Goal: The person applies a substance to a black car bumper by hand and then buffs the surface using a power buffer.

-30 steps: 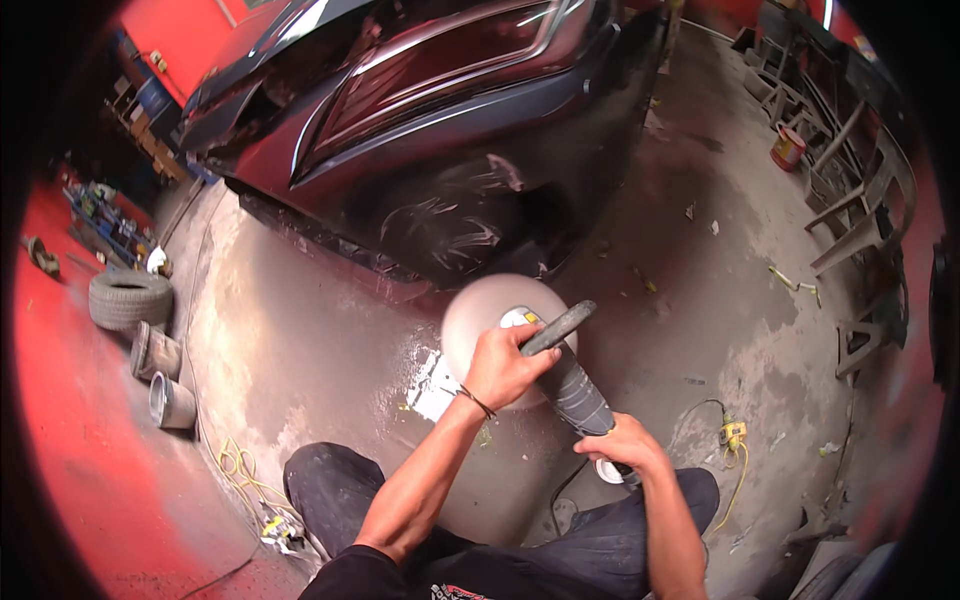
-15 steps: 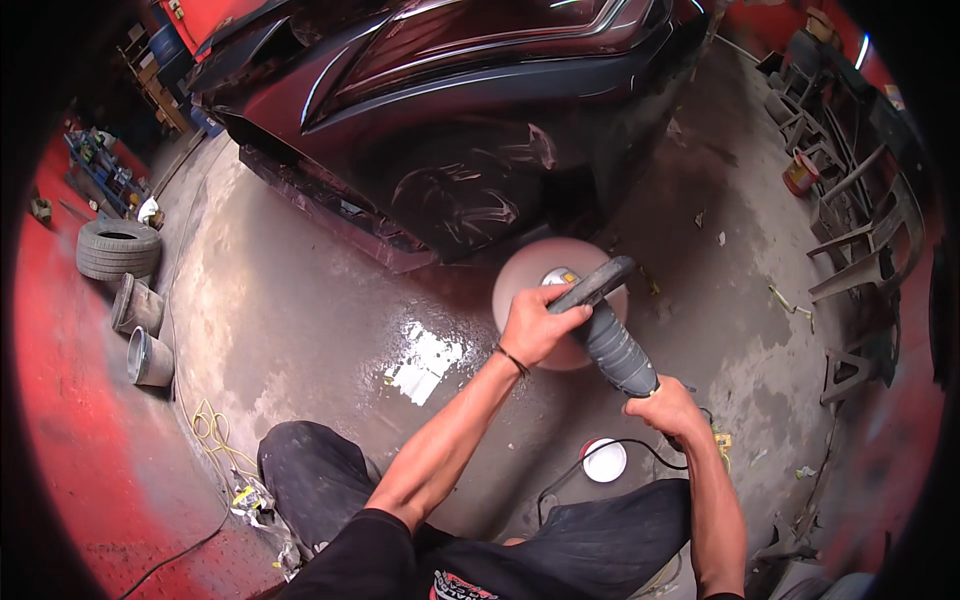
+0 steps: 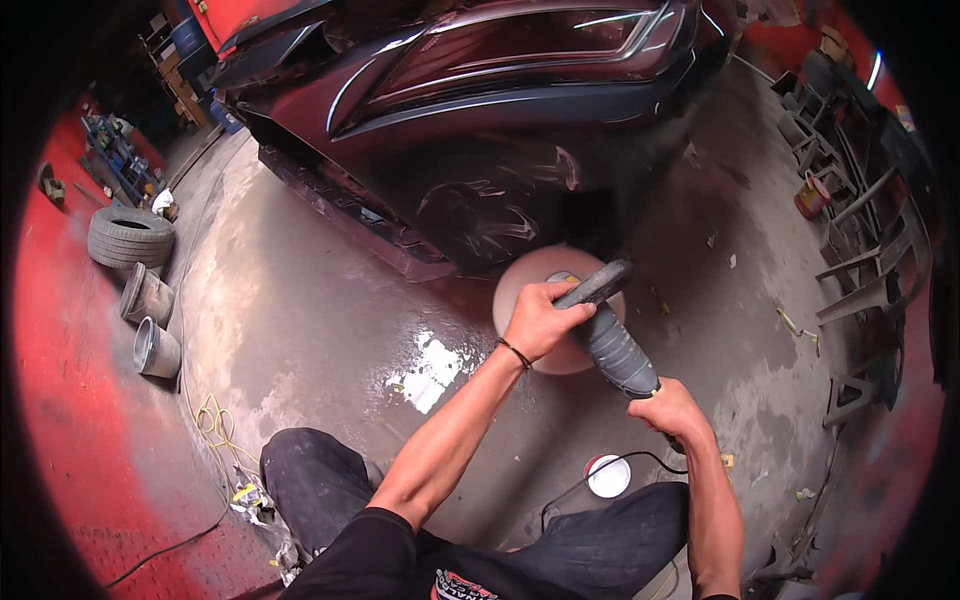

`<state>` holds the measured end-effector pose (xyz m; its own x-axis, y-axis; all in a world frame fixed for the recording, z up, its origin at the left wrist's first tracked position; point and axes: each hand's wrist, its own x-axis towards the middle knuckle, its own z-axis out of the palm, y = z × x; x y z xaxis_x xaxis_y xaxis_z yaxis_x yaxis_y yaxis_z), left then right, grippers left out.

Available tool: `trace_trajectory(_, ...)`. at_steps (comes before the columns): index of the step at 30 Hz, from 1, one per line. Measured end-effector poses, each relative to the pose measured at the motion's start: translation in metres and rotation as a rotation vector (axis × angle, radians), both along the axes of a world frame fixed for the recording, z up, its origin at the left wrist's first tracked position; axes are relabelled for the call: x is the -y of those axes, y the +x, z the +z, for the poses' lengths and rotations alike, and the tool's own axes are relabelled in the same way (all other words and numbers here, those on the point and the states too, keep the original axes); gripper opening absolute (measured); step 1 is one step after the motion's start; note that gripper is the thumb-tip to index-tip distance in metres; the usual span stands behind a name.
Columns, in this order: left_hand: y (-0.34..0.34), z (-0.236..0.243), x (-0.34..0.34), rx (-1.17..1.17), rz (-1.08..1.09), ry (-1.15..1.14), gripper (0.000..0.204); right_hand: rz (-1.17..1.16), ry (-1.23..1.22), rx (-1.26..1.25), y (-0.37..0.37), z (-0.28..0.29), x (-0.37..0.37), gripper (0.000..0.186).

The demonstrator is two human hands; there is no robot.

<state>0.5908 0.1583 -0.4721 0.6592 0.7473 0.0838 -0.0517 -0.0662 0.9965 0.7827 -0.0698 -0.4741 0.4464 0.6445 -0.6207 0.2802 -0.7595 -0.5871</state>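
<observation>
A grey and black corded polisher (image 3: 622, 360) is held out in front of me by both hands. My left hand (image 3: 543, 320) is closed around its black front loop handle. My right hand (image 3: 666, 408) wraps the rear grip. The wide round pad (image 3: 515, 300) looks smooth and pinkish, its surface blurred. Just beyond it is the lower edge of a dark, glossy car body (image 3: 480, 150), with pale smears on its black lower panel. Whether the pad touches that panel, I cannot tell.
The black cord (image 3: 575, 484) runs past a round tub with white contents (image 3: 608, 477) between my legs. At left stand a tyre (image 3: 130, 238) and buckets (image 3: 157, 348); yellow cord (image 3: 212, 425) lies nearby. Stacked chairs (image 3: 880, 260) line the right. Wet patches (image 3: 433, 370) shine on the concrete.
The view has shifted slightly, so the car and surroundings sit a little lower and further right. Both hands keep the same grip on the polisher.
</observation>
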Motion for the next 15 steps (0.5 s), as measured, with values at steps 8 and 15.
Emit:
trace_trajectory(8, 0.026, 0.005, -0.018, 0.023, -0.008, 0.035, 0.021, 0.000, -0.042, -0.021, 0.019, 0.024, -0.021, 0.027)
trace_trajectory(15, 0.017, -0.015, 0.009, 0.055, -0.020, 0.057, 0.034, -0.040, 0.057, 0.019, -0.004, -0.009, 0.010, 0.033)
